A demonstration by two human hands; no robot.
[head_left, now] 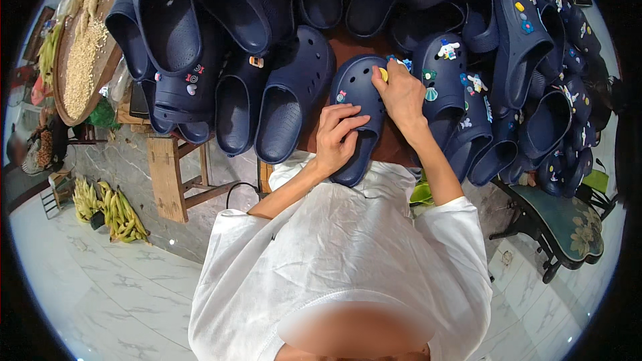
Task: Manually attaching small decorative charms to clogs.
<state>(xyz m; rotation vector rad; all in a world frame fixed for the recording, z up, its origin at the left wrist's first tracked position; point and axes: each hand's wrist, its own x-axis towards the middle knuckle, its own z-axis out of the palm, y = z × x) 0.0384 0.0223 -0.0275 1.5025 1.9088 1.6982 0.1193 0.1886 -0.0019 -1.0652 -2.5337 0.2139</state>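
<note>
At centre frame the left hand [340, 135] clamps the navy clog [358, 117] on the table while the right hand [401, 90] pinches a yellow charm [384, 74] at its toe, probably needing a firm press next.

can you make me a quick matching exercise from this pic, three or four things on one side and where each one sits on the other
Things
1. left hand
2. right hand
3. round tray of grain
4. bunch of bananas

Places
A. on the floor, lower left
B. upper left, beside the shoe pile
C. on the heel end of the navy clog
D. on the toe end of the clog, pressing a yellow charm

Pairs: 1-C, 2-D, 3-B, 4-A
</note>
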